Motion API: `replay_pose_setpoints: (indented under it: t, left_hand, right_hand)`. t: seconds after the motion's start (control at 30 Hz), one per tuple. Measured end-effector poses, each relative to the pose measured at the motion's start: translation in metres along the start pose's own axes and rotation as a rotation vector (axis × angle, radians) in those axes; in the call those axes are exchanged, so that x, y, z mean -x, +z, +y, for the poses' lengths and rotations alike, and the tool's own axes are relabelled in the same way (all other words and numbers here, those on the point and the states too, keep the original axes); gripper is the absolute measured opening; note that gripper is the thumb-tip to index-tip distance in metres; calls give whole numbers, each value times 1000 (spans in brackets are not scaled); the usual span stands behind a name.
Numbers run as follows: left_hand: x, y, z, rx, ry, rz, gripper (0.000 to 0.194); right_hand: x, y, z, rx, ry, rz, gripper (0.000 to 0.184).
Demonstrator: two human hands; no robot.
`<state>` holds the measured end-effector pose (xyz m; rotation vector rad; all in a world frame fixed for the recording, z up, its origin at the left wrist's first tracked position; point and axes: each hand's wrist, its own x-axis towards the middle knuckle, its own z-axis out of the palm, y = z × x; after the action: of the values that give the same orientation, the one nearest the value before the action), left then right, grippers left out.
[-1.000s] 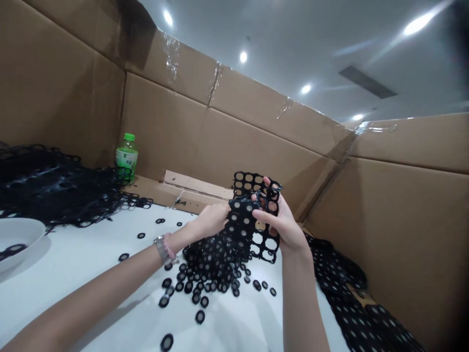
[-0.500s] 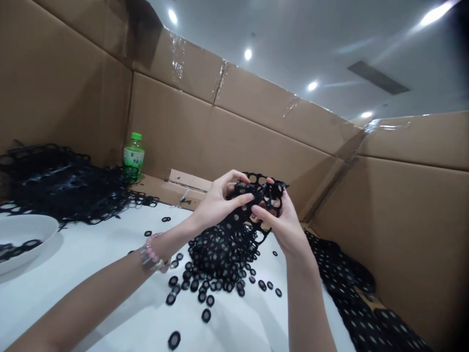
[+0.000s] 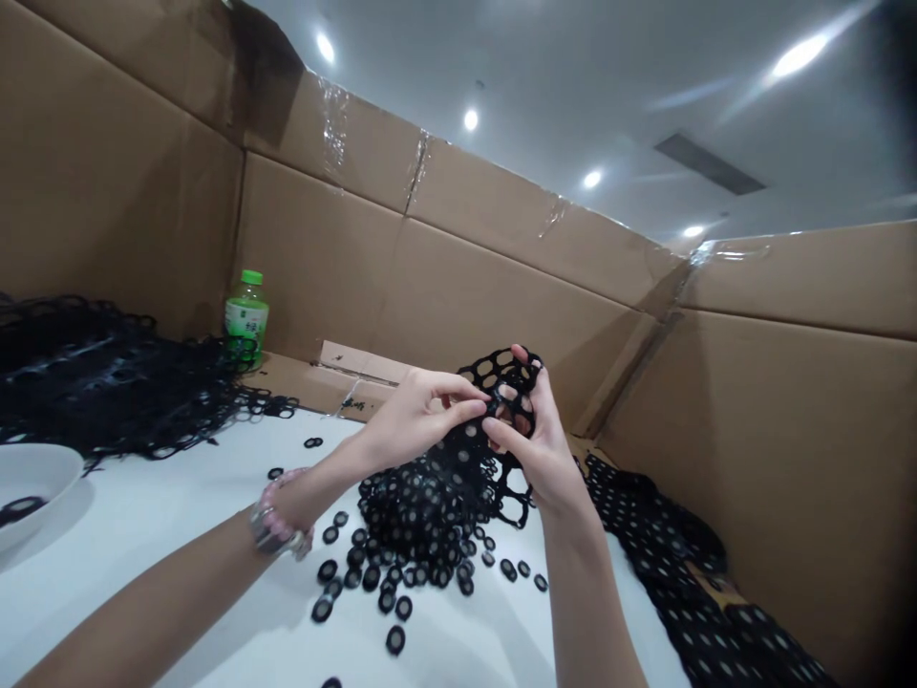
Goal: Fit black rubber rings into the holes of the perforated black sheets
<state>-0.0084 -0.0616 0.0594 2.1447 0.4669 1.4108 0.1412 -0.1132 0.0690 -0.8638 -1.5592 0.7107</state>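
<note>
ok, l hand (image 3: 419, 420) angled in, pinching blk sheet (image 3: 473, 441); r hand (image 3: 541, 454) upright, clamped on same.

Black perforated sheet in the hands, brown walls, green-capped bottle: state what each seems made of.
Black perforated sheet: probably rubber or soft plastic, dull with slight sheen; its lattice bends in a curve.
Brown walls: apparently cardboard, matte, judging by the colour and straight fold lines.
Green-capped bottle: likely plastic, smooth; it looks see-through, though glass can't be ruled out.
</note>
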Motion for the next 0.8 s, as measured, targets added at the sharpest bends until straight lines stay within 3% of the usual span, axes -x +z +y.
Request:
replay_pose_setpoints:
  t: [0.13, 0.23, 0.3, 0.33, 0.4, 0.47, 0.53, 0.67, 0.8]
  left_hand:
    - [-7, 3, -19, 115, -74, 120, 35]
    - [-17, -19, -41, 235, -169, 292, 31]
    - [-20, -38, -54, 147, -188, 367, 32]
    - [-21, -45, -60, 24, -178, 315, 32]
    - [-17, -47, -69, -296, -160, 78, 32]
    - [-10, -33, -79, -539, -167, -182, 31]
    - [1, -8, -90, -619, -194, -334, 25]
    - [16, 32, -101, -606, -255, -399, 14]
    - [9, 22, -77, -604, -247, -280, 13]
  right_hand:
    - [1, -1, -1, -59, 34, -40, 75]
    - [0, -12, -4, -96, 80, -11, 74]
    - [-2, -22, -6, -84, 87, 71, 72]
    - [-3, -27, -7, -70, 89, 126, 71]
    - [-6, -34, -6, -36, 104, 226, 68]
    - [-9, -36, -3, -19, 146, 274, 66]
    - [-11, -35, 2, -31, 182, 271, 64]
    - [-14, -32, 10, -48, 209, 222, 62]
    - [-17, -30, 14, -3, 192, 199, 60]
